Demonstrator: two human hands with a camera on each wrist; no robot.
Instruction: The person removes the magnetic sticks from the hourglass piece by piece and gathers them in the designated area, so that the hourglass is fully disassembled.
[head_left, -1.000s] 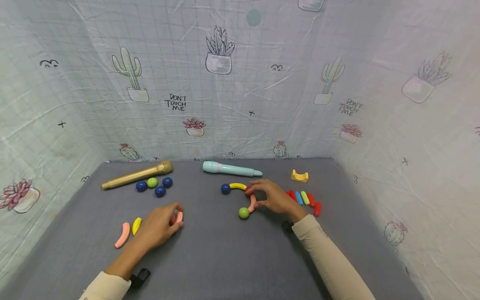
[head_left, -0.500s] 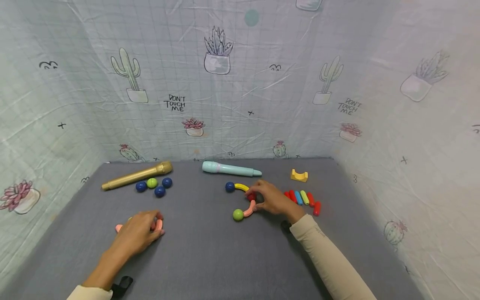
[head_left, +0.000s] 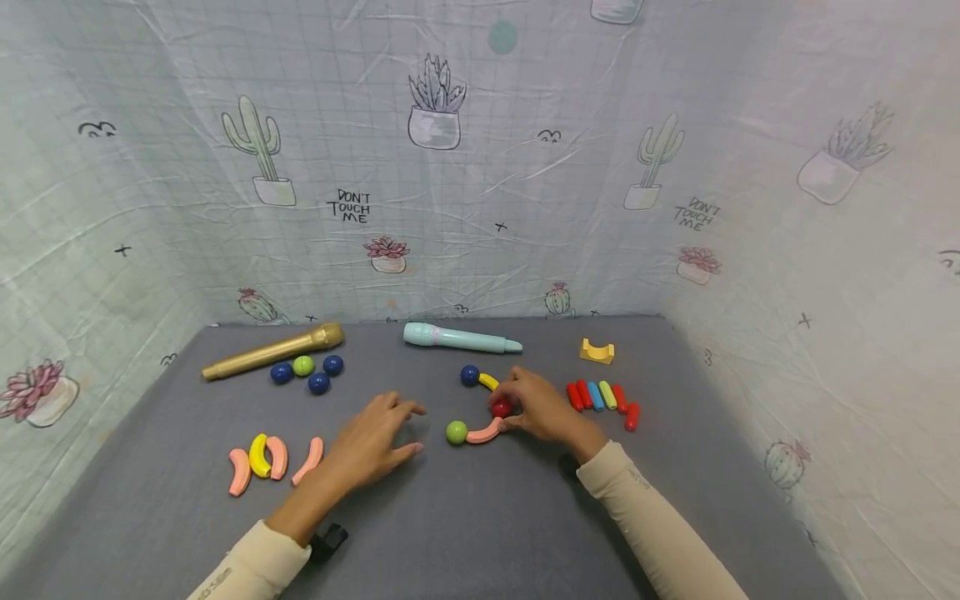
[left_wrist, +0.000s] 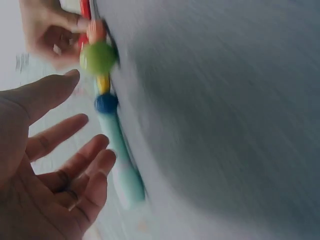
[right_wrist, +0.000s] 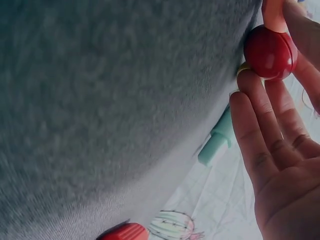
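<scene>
Our right hand has its fingertips closed round the red ball, thumb on the near side and fingers curling over the far side, as the right wrist view shows with the ball pinched at the fingertips. That ball is the middle joint of a small chain lying near the centre of the grey mat: from it the pink curved piece runs toward our left and slightly toward the near edge, ending in the green ball, while the yellow curved piece runs toward the far edge to the blue ball. Our left hand hovers with fingers spread and relaxed, holding nothing, its fingertips pointing right toward the green ball, which lies just beyond them with a clear gap between. So the free green end is nearer our left hand, and the pink piece's long axis lies roughly across the line between the two hands. Toward the mat's left edge lie the spare curved pieces; the teal microphone lies along the far edge.
</scene>
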